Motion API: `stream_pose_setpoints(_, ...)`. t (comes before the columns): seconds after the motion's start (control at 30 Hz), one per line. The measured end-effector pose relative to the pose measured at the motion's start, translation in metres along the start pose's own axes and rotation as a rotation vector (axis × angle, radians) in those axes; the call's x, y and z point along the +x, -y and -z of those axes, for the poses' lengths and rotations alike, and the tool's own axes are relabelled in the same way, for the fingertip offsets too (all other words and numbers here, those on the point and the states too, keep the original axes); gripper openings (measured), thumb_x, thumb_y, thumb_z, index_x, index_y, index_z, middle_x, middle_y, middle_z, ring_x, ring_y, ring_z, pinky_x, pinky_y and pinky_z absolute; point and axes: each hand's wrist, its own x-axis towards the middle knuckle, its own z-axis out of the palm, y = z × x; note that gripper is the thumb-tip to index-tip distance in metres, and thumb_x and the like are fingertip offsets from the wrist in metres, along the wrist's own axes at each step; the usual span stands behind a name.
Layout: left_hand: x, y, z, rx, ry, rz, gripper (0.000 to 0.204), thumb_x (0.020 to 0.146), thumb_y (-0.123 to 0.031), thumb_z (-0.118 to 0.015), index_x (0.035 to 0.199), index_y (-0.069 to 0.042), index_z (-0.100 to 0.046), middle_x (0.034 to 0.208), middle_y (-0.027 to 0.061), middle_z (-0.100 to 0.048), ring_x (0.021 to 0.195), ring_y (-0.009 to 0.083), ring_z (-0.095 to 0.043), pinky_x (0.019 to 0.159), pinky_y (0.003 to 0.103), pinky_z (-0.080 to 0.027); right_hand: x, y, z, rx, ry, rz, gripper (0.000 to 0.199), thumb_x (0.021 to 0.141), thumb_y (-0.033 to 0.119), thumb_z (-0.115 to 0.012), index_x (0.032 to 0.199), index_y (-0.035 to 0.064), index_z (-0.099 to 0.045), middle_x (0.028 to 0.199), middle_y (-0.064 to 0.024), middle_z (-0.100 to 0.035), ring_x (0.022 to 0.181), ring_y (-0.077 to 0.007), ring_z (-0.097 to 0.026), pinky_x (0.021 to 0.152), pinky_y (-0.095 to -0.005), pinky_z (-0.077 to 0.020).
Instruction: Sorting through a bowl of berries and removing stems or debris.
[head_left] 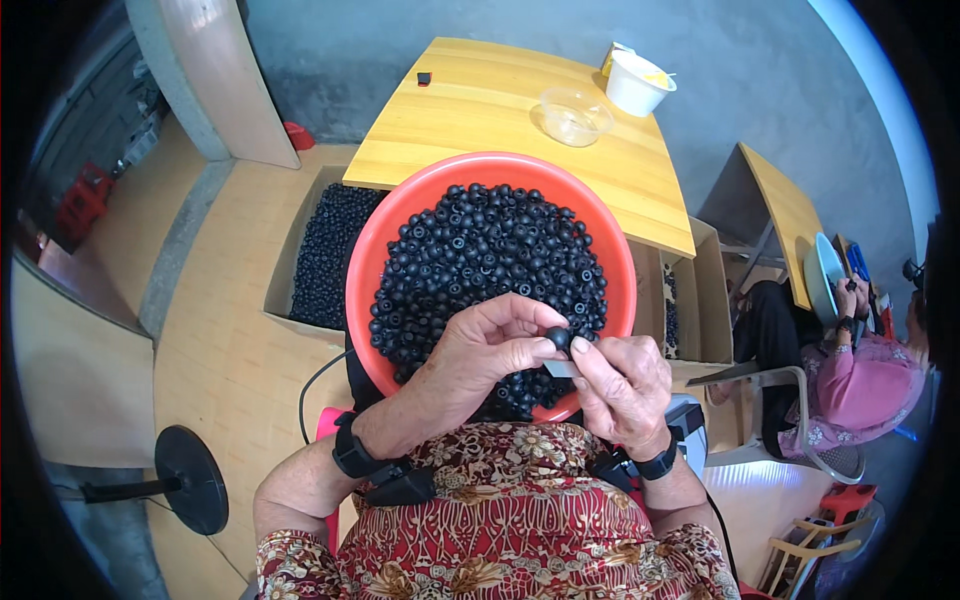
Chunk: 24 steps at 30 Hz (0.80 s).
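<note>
Black ball held over a red basin in a grey-walled room

Seen from above, a seated person in a patterned red top works over a round red basin [490, 165] filled with small black beads [480, 250], many with holes. Above the beads' near side, the left hand [478, 355] pinches one black ball [557, 338] between thumb and fingers. The right hand [628, 388] meets it there, thumb and fingers closed on a small flat grey piece [562, 369] just below the ball.

Beyond the basin stands a yellow wooden table [450, 120]. On it are a clear plastic bowl [575, 118], a white tub [636, 88] near the far corner, and a small dark object [424, 79]. Cardboard boxes flank the basin below the tabletop; the left box [285, 275] is full of more black beads.

The floor [210, 330] is pale brown, the wall [340, 60] grey-blue. At right, a co-worker in pink [860, 385] sits in a chair beside a second table [782, 210] and a light-blue basin [826, 275]. A red stool [848, 498] stands behind that chair.
</note>
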Motion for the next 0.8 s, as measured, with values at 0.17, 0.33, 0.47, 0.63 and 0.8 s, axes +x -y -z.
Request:
stream_pose_setpoints(0.17, 0.0002, 0.0025, 0.0036, 0.006, 0.018, 0.008, 0.019, 0.090, 0.001, -0.066, 0.109, -0.003, -0.065, 0.103, 0.0027, -0.067, 0.096, 0.0102, -0.064, 0.091, 0.027, -0.052, 0.0022, -0.0007, -0.0007, 0.035, 0.003, -0.049, 0.049, 0.070, 0.006, -0.075, 0.118, 0.0082, -0.073, 0.093, -0.0053, -0.064, 0.068, -0.0202, -0.058, 0.058, -0.0312, -0.0486)
stream_pose_setpoints(0.33, 0.0000, 0.0048, 0.0029, -0.044, 0.044, 0.029, 0.020, 0.090, 0.004, -0.065, 0.109, -0.004, -0.065, 0.104, 0.0031, -0.067, 0.098, 0.0108, -0.065, 0.092, 0.027, -0.054, 0.0020, -0.0020, -0.0021, 0.060, 0.020, -0.056, 0.052, 0.067, 0.006, -0.074, 0.119, 0.0087, -0.073, 0.092, -0.0047, -0.064, 0.067, -0.0197, -0.057, 0.057, -0.0311, -0.0474)
stream_pose_setpoints(0.47, -0.0005, 0.0040, 0.0042, -0.043, 0.062, 0.058, 0.021, 0.090, 0.004, -0.065, 0.110, -0.004, -0.064, 0.105, 0.0031, -0.067, 0.099, 0.0109, -0.065, 0.091, 0.027, -0.054, -0.0013, -0.0022, -0.0003, 0.015, 0.040, -0.024, 0.051, 0.068, 0.006, -0.074, 0.119, 0.0119, -0.074, 0.092, -0.0035, -0.063, 0.067, -0.0188, -0.056, 0.057, -0.0305, -0.0475)
stream_pose_setpoints(0.63, -0.0013, 0.0069, 0.0040, -0.098, 0.061, 0.061, 0.021, 0.091, 0.001, -0.065, 0.111, -0.004, -0.063, 0.105, 0.0029, -0.066, 0.100, 0.0104, -0.064, 0.091, 0.027, -0.053, -0.0009, -0.0019, 0.0004, 0.010, 0.018, -0.019, 0.048, 0.069, 0.007, -0.077, 0.116, 0.0143, -0.075, 0.093, -0.0029, -0.063, 0.068, -0.0187, -0.056, 0.058, -0.0301, -0.0488)
stream_pose_setpoints(0.8, -0.0006, 0.0078, 0.0084, -0.172, 0.029, 0.090, 0.017, 0.092, 0.000, -0.065, 0.108, -0.005, -0.063, 0.105, 0.0040, -0.067, 0.100, 0.0122, -0.065, 0.089, 0.027, -0.054, -0.0001, -0.0024, 0.0017, 0.005, 0.024, -0.025, 0.048, 0.067, 0.006, -0.078, 0.115, 0.0135, -0.075, 0.094, -0.0032, -0.064, 0.069, -0.0191, -0.057, 0.059, -0.0303, -0.0499)
